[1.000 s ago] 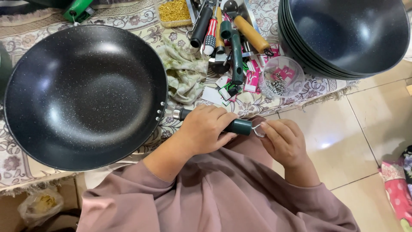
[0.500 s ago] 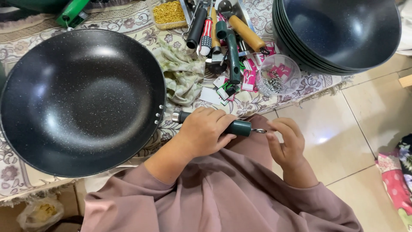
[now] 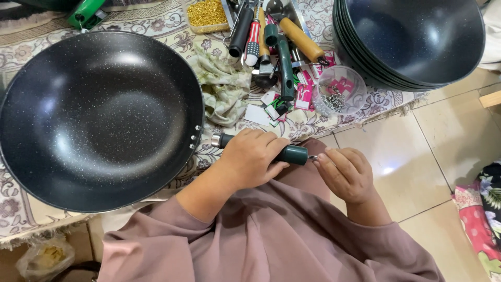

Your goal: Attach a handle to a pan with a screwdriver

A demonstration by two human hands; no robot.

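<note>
A large black speckled wok (image 3: 99, 117) lies on the patterned cloth at the left. Its dark green handle (image 3: 294, 154) sticks out to the right, with a silver collar near the rim. My left hand (image 3: 253, 156) is wrapped around the middle of that handle. My right hand (image 3: 344, 175) pinches a small metal piece at the handle's far end, fingers closed on it; the piece is mostly hidden by my fingertips.
A stack of black woks (image 3: 412, 39) stands at the top right. Between the pans lie loose green handles (image 3: 284, 62), screwdrivers (image 3: 252, 44), a crumpled rag (image 3: 222, 86), a clear dish of screws (image 3: 336, 91) and a tray of yellow bits (image 3: 207, 14). Tiled floor (image 3: 443, 141) at the right.
The hands stay on the handle. My right hand's fingers have closed in on the handle's end, covering the small metal ring seen earlier. The view has shifted slightly.
</note>
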